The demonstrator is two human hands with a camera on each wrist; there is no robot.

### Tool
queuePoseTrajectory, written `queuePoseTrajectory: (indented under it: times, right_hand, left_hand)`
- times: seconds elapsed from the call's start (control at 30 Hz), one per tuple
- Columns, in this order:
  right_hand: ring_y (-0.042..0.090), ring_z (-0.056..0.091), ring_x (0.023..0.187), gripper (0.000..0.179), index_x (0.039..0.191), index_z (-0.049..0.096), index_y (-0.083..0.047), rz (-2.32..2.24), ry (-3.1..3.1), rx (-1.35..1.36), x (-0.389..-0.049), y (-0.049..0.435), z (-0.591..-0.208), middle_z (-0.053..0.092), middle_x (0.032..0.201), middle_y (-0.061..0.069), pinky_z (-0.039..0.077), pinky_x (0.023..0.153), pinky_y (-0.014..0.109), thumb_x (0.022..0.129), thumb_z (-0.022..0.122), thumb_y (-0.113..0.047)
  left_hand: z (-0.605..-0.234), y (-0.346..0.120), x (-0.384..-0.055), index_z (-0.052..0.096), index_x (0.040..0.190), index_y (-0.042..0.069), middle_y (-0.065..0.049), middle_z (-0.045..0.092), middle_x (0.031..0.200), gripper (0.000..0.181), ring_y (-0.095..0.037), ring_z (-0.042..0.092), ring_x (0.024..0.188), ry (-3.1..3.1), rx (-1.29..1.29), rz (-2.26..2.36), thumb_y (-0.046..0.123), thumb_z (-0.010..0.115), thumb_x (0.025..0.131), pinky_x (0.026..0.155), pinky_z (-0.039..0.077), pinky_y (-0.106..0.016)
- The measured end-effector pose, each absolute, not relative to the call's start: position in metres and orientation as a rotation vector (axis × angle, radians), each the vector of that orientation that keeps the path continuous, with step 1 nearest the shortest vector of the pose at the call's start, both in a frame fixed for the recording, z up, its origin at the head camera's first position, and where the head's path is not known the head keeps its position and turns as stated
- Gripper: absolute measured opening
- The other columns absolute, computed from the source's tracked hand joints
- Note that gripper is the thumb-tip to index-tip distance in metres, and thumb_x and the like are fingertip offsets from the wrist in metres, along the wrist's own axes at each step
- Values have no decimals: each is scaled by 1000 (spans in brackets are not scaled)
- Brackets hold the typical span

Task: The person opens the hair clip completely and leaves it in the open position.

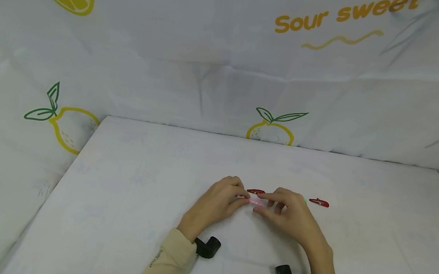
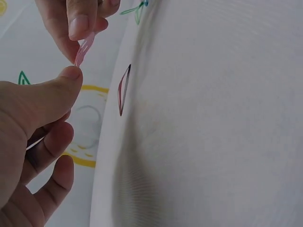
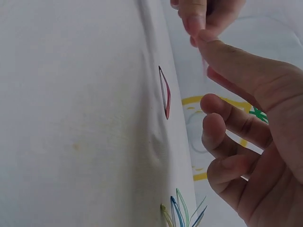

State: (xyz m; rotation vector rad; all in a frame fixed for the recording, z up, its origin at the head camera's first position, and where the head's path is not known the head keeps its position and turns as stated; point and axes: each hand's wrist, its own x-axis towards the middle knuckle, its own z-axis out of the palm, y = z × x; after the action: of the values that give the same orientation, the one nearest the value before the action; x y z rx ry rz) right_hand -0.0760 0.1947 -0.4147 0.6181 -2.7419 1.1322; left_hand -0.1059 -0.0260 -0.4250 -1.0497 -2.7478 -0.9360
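A pink snap hair clip [image 2: 84, 49] is held up between both hands over the table. My left hand [image 1: 217, 204] pinches one end of it, the thumb tip right at that end in the left wrist view. At the other end my right hand [image 1: 290, 213] pinches the clip between thumb and forefinger, its remaining fingers loosely bent. Fingers cover much of the pink clip in the right wrist view. Just beyond the hands lies a red hair clip [image 1: 255, 191], also seen as a thin loop on the cloth in both wrist views.
Another red hair clip [image 1: 319, 202] lies to the right of my right hand. Several green, blue and yellow clips [image 3: 177, 213] show at the bottom of the right wrist view. A white cloth covers the table [image 1: 138, 168]; a lemon-print curtain [image 1: 171, 59] hangs behind it.
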Motion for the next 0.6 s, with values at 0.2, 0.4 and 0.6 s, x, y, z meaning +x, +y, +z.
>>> queuePoseTrajectory:
  times: [0.2, 0.4, 0.6]
  right_hand:
    - [-4, 54, 64, 21, 99, 82, -11, 1175, -2742, 603, -77, 196, -413, 65, 76, -9, 48, 58, 20, 79, 88, -13]
    - [-5, 54, 64, 16, 96, 82, -10, 1198, -2687, 667, -78, 196, -412, 64, 72, -12, 49, 56, 20, 80, 86, -7]
    - [-5, 52, 63, 16, 99, 83, -9, 1224, -2678, 667, -79, 196, -409, 69, 72, -9, 51, 56, 21, 83, 83, -5]
  left_hand:
    - [-417, -29, -106, 81, 103, 10, 1, 70, 96, 15, -12, 64, 90, -2676, -1078, -927, 21, 75, 94, 80, 53, -19]
    - [-414, -31, -106, 81, 103, 10, 2, 70, 95, 14, -11, 64, 89, -2619, -1108, -945, 19, 76, 93, 79, 54, -18]
    - [-410, -33, -109, 79, 107, 7, -1, 78, 97, 16, -11, 70, 89, -2614, -1156, -1104, 16, 74, 95, 82, 55, -19]
